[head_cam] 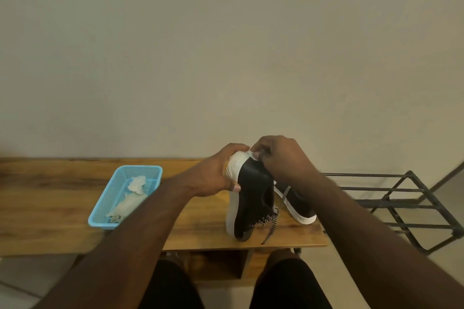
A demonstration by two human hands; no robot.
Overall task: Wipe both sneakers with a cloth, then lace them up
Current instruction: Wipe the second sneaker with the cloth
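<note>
The left hand (213,175) grips the toe of a black sneaker (251,198) stood on end near the worktop's (50,198) right edge; the right hand (281,158) pinches something white at that toe.

Your table (50,198) is grained wood with a soft sheen. The basket (110,192) is perforated blue plastic holding crumpled white cloth (130,202). The sneaker (253,198) you hold looks smooth, slightly glossy black with a matt white rubber sole; the rack (391,198) is dark metal.
</note>
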